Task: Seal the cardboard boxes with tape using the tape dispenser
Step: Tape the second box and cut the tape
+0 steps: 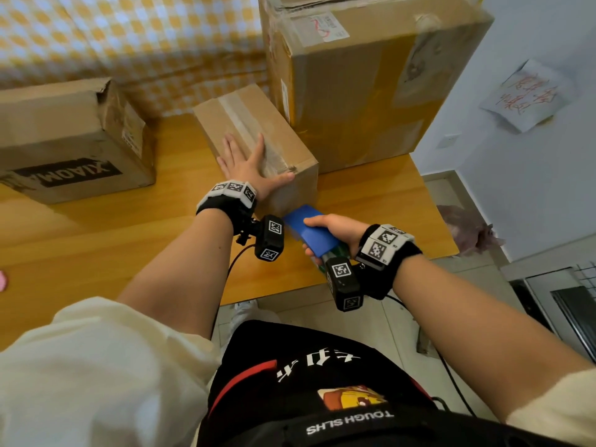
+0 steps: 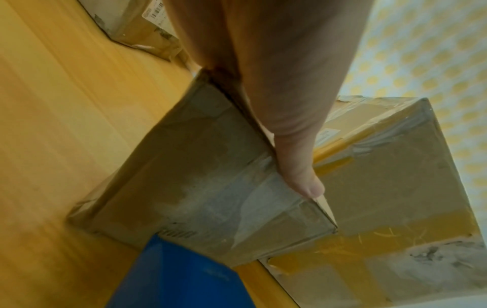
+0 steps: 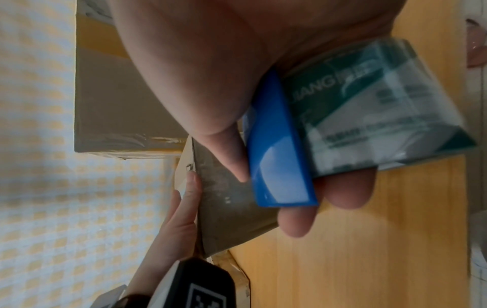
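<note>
A small cardboard box (image 1: 277, 137) stands on the wooden table (image 1: 96, 253), with clear tape along its top seam. My left hand (image 1: 245, 162) lies flat on its top with the fingers spread and the thumb (image 2: 303, 177) along the near edge. My right hand (image 1: 335, 233) grips the blue tape dispenser (image 1: 311, 230) with its roll of clear tape (image 3: 382, 116). The dispenser's front end sits against the box's near side face (image 2: 210, 187), low down near the table. The blade is hidden.
A tall cardboard box (image 1: 371, 75) stands right behind the small one, touching it. Another box marked XIAOMI (image 1: 71, 143) lies at the left. The table's near edge (image 1: 290, 288) runs just below my right wrist. A checkered cloth (image 1: 129, 43) hangs behind.
</note>
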